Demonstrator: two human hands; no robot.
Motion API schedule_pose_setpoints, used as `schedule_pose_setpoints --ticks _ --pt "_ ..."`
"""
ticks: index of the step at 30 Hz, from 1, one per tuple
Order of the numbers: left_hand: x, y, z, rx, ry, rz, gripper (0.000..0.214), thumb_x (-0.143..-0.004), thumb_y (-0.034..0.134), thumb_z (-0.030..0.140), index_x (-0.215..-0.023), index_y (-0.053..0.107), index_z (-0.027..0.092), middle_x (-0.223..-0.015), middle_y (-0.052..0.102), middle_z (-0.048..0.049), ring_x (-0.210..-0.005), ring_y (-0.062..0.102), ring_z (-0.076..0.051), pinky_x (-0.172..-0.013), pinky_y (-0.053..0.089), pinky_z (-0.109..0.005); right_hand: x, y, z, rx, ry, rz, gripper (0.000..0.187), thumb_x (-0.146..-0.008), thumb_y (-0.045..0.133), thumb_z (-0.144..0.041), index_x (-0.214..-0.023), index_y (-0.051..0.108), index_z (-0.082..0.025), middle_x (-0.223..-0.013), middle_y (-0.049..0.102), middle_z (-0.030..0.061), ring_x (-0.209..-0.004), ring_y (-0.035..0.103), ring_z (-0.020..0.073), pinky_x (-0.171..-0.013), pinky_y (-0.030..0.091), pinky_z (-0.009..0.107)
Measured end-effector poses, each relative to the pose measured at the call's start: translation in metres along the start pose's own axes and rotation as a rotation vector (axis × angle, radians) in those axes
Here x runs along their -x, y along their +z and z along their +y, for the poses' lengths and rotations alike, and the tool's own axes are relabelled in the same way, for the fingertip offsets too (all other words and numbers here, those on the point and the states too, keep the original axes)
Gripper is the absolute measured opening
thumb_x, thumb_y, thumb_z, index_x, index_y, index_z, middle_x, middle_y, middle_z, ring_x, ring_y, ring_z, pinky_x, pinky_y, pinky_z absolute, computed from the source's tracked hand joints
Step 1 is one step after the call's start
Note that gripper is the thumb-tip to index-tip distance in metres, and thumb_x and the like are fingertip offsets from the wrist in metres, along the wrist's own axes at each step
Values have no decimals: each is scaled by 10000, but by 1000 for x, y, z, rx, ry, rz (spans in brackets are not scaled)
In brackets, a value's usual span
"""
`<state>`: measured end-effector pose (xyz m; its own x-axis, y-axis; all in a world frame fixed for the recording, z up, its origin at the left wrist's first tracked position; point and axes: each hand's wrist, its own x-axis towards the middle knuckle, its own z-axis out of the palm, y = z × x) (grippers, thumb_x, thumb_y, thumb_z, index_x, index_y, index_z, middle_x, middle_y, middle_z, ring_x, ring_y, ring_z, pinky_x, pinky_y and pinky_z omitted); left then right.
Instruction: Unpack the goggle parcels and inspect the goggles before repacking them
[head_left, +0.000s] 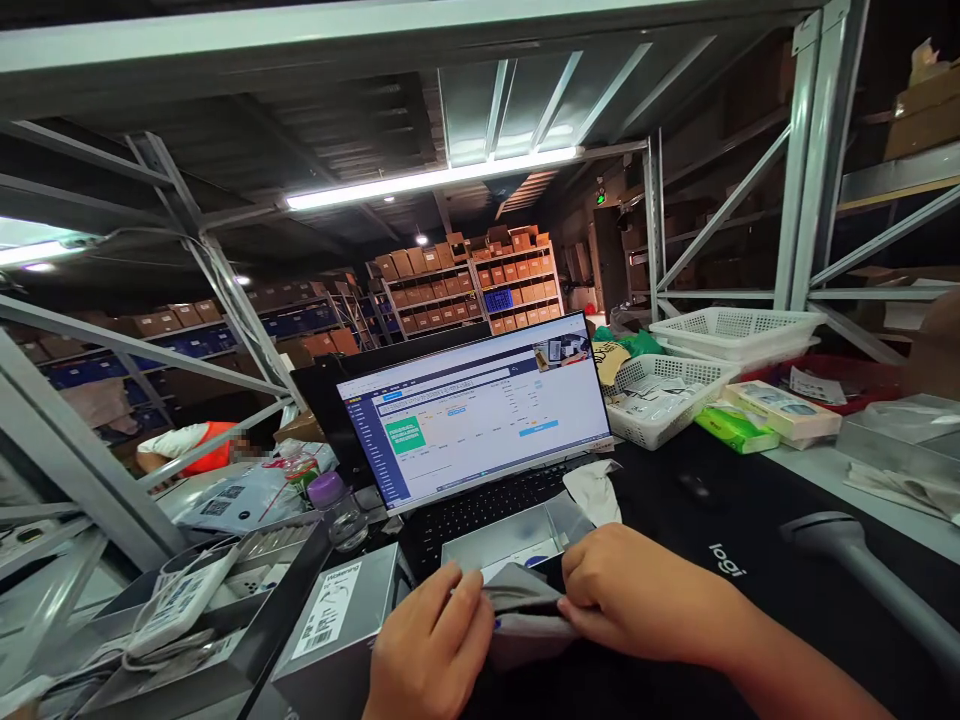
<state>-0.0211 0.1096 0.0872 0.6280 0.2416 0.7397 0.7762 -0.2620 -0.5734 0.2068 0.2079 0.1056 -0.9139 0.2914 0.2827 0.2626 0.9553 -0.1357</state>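
Between my hands is a soft grey pouch (pixel 521 592), its top edge gathered and pulled apart. My left hand (pixel 433 645) pinches its left side, fingers closed. On the other side, my right hand (pixel 626 595) grips the pouch's right edge with curled fingers. Whatever lies inside the pouch is hidden. Just beyond it stands an open grey box (pixel 551 522) with white paper showing inside. A second grey box (pixel 337 615) with a white label is close to my left hand.
A monitor (pixel 487 420) leans behind a black keyboard (pixel 465 520). At right are a handheld scanner (pixel 832 535), a mouse (pixel 694 487) and a white basket (pixel 667 425). A purple-capped bottle (pixel 337 510) and an open box of items (pixel 247 640) stand left. A person (pixel 199 445) is beyond.
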Motion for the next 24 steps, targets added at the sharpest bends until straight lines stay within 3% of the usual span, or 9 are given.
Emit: schedule_pose_setpoints --ticks 2,5,7,9,11,15,19,22,24 --pt "4 2 2 -18 23 64 195 -922 502 32 -833 660 107 -815 714 -102 -840 669 -241 -727 526 -323 0 -1 -5 52 43 -41 289 -931 577 -203 -669 685 -150 -699 679 19 -571 530 112 -549 285 288" --pt "9 12 9 16 -54 129 182 -919 506 34 -835 654 100 -779 712 -115 -804 682 -228 -699 552 -307 -1 1 -9 138 67 -30 209 -908 617 -137 -709 679 -154 -752 677 22 -638 573 141 -556 270 310" --pt "11 17 14 69 -112 143 201 -931 482 43 -837 648 105 -776 714 -115 -795 691 -212 -696 568 -294 -3 5 -11 151 41 53 121 -897 617 -85 -866 694 -174 -830 677 11 -694 594 160 -571 279 315" --pt "13 20 19 125 -138 127 225 -935 456 42 -839 646 118 -786 720 -100 -810 705 -189 -730 581 -274 -4 10 -12 122 -15 118 212 -915 606 -88 -1078 666 -209 -921 670 1 -744 604 165 -584 298 309" --pt "16 22 24 144 -149 152 231 -930 456 42 -841 647 136 -795 724 -79 -844 716 -174 -764 583 -256 -5 14 -12 83 -85 114 261 -944 589 -130 -1173 629 -247 -968 648 -4 -750 596 151 -579 307 294" --pt "18 26 34 63 -291 234 242 -897 462 7 -789 618 157 -810 709 -67 -872 702 -175 -765 574 -263 -12 24 -12 59 -159 75 211 -935 566 -145 -1106 635 -247 -1001 606 12 -685 538 119 -546 276 272" --pt "16 29 34 67 -441 189 274 -867 435 -34 -754 564 181 -846 692 -58 -846 667 -157 -767 569 -272 -22 35 -10 103 -149 95 103 -944 557 -214 -1018 628 -228 -946 602 8 -602 474 110 -523 225 281" --pt "16 26 28 93 -427 165 277 -840 430 -50 -762 546 190 -895 687 -54 -909 657 -158 -868 565 -307 -26 38 -5 117 -134 108 67 -928 581 -237 -971 632 -229 -918 613 -1 -576 473 109 -519 220 281" --pt "17 25 23 134 -495 146 242 -848 443 -19 -812 551 194 -954 687 -57 -960 649 -167 -976 533 -376 -25 34 5 96 -36 142 94 -915 558 -159 -939 634 -208 -899 619 11 -593 500 111 -532 253 269"
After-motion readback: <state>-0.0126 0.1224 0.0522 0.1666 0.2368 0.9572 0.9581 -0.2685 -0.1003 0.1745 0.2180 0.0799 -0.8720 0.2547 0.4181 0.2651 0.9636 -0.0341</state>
